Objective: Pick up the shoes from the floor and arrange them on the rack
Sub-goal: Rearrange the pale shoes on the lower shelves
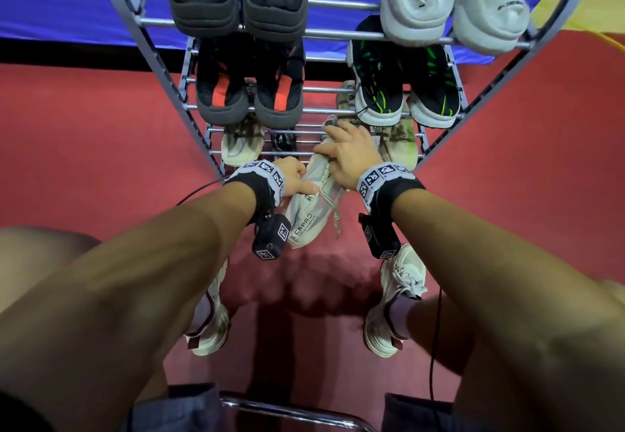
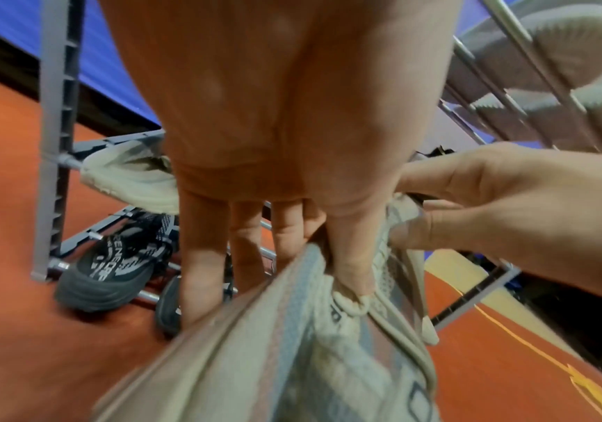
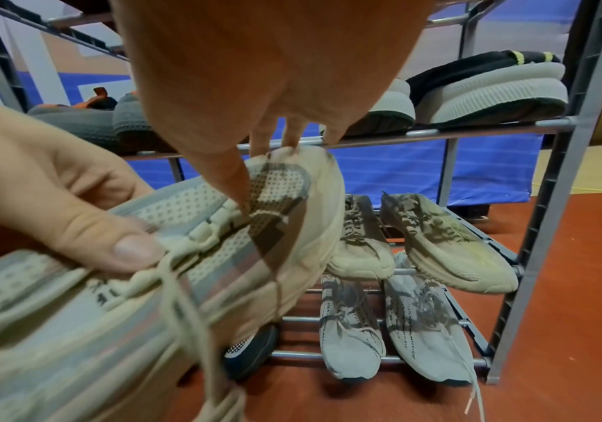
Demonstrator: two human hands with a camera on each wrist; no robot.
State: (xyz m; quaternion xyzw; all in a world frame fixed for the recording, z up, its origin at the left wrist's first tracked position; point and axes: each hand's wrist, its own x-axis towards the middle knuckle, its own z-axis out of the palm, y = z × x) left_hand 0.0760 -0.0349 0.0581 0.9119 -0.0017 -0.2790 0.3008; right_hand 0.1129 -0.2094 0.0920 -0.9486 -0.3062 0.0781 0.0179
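**Holding one pale sneaker at the rack's lower tiers**

Gripping the pale sneaker [image 1: 313, 201] at mid-frame, both hands are clamping it: the left hand [image 1: 293, 174] is pinching its laced upper from the left, while the right hand [image 1: 350, 156] is curling over its toe end. The shoe is hanging between them, toe pointing toward the grey rack [image 1: 216, 157], above the red floor [image 1: 101, 147].

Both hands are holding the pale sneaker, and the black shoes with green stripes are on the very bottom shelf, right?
Not quite. Both hands, left hand and right hand, do hold the pale sneaker, but the head view shows the black shoes with green stripes on an upper shelf of the rack.
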